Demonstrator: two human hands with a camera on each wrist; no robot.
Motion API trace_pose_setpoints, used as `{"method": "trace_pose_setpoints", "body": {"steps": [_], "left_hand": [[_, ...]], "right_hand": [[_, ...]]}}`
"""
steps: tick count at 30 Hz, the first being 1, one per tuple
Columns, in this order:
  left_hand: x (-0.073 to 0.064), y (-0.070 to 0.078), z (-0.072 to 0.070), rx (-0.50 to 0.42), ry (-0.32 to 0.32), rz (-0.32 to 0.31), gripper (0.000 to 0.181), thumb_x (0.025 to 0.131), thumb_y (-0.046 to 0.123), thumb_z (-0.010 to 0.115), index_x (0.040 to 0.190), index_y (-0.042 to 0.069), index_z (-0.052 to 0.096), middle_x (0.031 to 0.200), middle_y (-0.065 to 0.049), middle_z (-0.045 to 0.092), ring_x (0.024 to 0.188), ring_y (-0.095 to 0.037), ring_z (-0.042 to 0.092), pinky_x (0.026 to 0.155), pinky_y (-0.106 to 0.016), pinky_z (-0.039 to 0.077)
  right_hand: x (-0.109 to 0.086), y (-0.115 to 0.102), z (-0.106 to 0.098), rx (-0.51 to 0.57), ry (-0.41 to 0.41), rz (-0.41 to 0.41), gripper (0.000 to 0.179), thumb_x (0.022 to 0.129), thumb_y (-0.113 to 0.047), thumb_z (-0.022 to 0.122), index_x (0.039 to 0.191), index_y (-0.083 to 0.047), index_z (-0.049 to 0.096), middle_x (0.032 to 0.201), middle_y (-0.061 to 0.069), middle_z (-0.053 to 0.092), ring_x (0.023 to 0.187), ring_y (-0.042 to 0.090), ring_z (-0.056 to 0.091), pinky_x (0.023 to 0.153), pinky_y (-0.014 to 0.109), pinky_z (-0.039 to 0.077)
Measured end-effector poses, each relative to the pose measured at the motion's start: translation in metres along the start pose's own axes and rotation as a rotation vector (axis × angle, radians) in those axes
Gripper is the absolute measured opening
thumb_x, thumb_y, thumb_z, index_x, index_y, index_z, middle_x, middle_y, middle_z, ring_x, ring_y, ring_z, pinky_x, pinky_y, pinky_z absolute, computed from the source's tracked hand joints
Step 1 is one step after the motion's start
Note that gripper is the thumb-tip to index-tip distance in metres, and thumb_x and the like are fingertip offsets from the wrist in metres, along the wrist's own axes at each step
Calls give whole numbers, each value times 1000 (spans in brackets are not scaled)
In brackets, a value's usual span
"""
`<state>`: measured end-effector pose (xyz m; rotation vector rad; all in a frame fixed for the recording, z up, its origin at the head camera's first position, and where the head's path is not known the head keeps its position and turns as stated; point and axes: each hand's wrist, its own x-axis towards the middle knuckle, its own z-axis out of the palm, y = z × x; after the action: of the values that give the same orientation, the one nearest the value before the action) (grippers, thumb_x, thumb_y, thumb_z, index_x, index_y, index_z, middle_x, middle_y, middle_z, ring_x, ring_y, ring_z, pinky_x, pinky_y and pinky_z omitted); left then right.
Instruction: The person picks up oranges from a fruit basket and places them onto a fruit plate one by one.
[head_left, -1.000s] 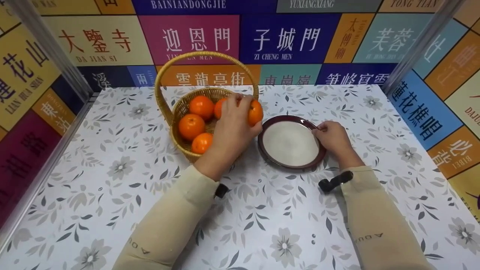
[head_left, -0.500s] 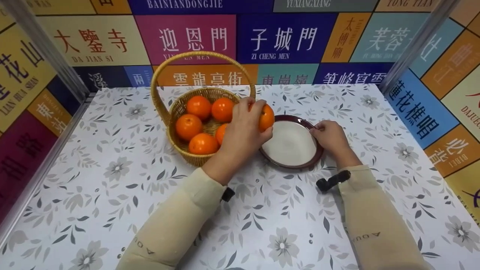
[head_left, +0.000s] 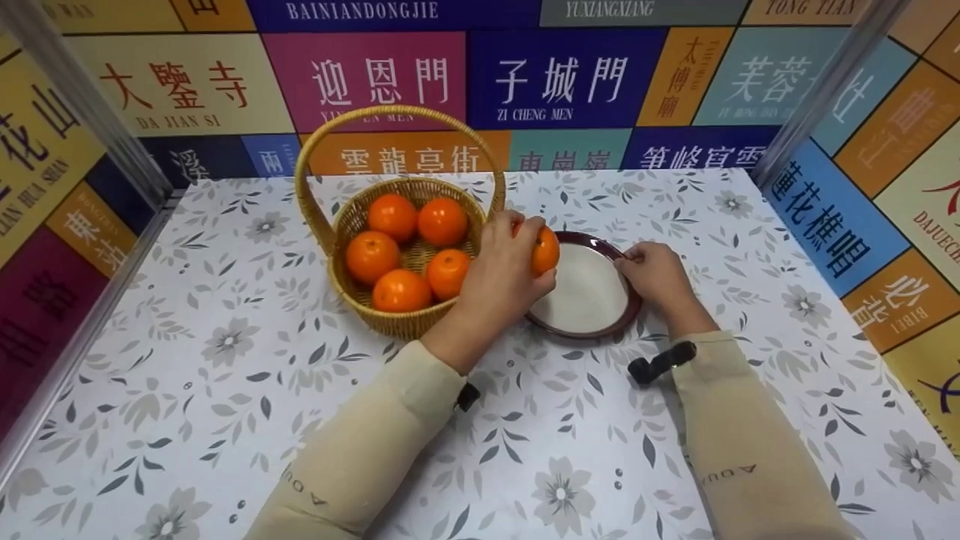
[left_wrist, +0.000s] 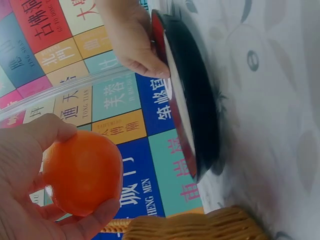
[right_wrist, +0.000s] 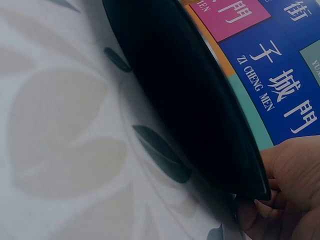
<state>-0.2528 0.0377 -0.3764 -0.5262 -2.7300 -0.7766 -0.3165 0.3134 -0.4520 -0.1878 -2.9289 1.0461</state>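
Note:
My left hand (head_left: 504, 266) grips an orange fruit (head_left: 545, 251), held in the air between the basket and the plate's left rim. The left wrist view shows thumb and fingers curled round this fruit (left_wrist: 85, 172), which is smooth and round. A cream plate (head_left: 589, 289) with a dark red-brown rim lies to its right. At the plate's right edge, my right hand (head_left: 660, 277) pinches the rim between thumb and fingers. From the right wrist, the plate's dark underside (right_wrist: 185, 100) shows, with fingertips at its edge. Several more orange fruits (head_left: 401, 291) sit in the wicker basket (head_left: 397, 324).
The basket's tall arched handle (head_left: 401, 111) rises at the back left. A white cloth with grey flowers and leaves (head_left: 562, 480) covers the table. Panels with printed characters (head_left: 562, 82) stand behind and on both sides.
My left hand has lifted the orange fruit out over the basket's right rim and carried it right, to the plate's left edge. The right hand keeps its hold on the plate.

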Motion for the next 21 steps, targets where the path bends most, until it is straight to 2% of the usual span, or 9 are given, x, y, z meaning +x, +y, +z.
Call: {"method": "trace_pose_setpoints", "body": {"steps": [9,16,21], "left_hand": [[6,-4,18,2,-64,-34,60,91,34,76,144,20,53,145,-9,44,135,-28,45,98,-43,58],[11,-6,29,8,-154,-80,63,92,36,75,148,22,50,148,-8,42,134,-27,45,105,-38,54],[11,-6,37,19,-154,-69,63,92,36,75,148,21,50,146,-9,44,132,-29,47,107,-39,53]], "right_hand": [[-1,1,1,4,-4,-4,27,101,-22,62,107,3,68,104,20,69,96,30,61,84,36,48],[-3,2,1,7,3,-23,26,100,-22,63,105,4,68,102,20,69,95,32,61,85,38,48],[-2,2,-1,13,11,-25,27,99,-22,63,106,4,68,103,20,69,95,32,62,84,37,48]]}}
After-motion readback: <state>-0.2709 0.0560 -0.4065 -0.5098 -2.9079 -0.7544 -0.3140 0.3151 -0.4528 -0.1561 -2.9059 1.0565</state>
